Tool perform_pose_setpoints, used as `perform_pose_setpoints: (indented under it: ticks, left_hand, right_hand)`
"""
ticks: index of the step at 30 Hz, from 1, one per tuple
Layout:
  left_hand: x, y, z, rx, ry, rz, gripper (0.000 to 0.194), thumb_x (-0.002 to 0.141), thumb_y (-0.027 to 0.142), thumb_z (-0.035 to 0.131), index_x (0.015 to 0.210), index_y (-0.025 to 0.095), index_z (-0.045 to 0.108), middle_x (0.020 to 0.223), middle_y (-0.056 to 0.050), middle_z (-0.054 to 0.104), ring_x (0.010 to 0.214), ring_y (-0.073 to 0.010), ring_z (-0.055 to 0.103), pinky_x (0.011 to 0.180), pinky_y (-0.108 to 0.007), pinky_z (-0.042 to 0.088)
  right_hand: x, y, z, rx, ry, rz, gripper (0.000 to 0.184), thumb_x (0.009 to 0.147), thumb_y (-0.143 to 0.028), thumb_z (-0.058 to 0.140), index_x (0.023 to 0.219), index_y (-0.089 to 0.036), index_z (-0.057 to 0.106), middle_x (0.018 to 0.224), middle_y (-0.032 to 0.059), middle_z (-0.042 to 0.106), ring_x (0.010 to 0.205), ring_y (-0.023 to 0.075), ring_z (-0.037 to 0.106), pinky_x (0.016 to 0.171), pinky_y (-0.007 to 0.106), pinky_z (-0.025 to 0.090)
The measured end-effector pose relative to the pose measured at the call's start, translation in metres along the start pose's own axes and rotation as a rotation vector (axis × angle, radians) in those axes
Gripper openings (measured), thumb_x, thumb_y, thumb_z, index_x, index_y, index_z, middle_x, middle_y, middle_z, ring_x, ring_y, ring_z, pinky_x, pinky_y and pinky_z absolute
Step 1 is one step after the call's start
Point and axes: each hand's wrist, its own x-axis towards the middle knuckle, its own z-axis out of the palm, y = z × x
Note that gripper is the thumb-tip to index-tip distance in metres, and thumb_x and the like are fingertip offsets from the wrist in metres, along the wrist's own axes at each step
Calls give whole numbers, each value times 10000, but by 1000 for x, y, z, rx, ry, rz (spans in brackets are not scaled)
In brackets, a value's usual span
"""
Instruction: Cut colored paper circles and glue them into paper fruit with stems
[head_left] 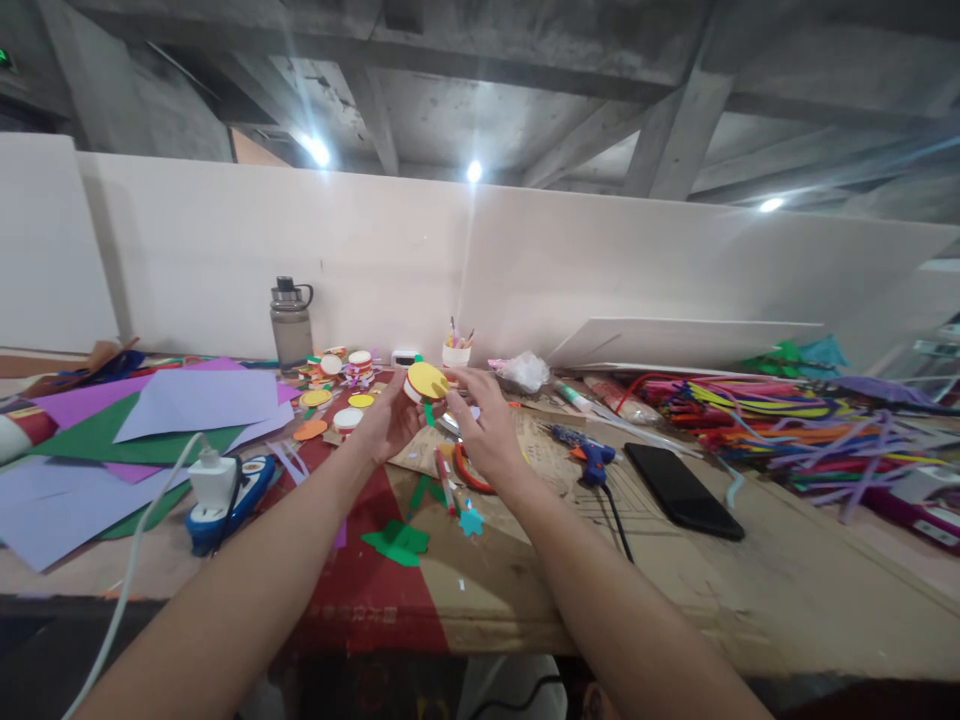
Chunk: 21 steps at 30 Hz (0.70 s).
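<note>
My left hand is closed around a small round paper drum with a yellow top, a white side and a red rim. Green paper tabs stick out from it above and below. Beside its right edge is my right hand, fingers bent and apart; whether the fingertips touch the rim is hard to see. Below the hands lie a red marker-like stick, a blue paper flower and green paper cutouts. More white and yellow discs lie left of my left hand.
A blue glue gun and black phone lie to the right, before colorful strips. Left are paper sheets and a power strip with a white cable. A bottle and pen cup stand behind.
</note>
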Motion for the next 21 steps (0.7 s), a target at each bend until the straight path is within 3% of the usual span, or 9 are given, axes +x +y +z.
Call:
perform_pose_setpoints:
  ticks: [4,8,21]
  left_hand:
    - [1,-6,-4,38,-56,-7,359,862,402,582,1140,182,639,1020,-91,707,870,-175,675,695,-234,548]
    - [2,-9,-9,89,-114,-13,353,855,382,599,1127,161,645,1019,-96,704,829,-165,666,640,-221,532]
    - [3,-10,-9,98,-95,-15,319,877,392,564,1048,145,671,988,-92,707,747,-140,648,643,-237,515]
  right_hand:
    - [0,2,0,-70,-20,-69,314,915,-304,473,1198,-252,599,1235,61,592,1195,206,483,1050,414,361]
    - [1,5,1,-93,-56,-54,368,888,-339,534,1241,-246,584,1257,70,603,1190,229,488,1033,438,360]
    - [5,16,-1,-19,-172,11,411,875,-341,574,1273,-237,585,1278,82,609,1185,226,526,1005,410,393]
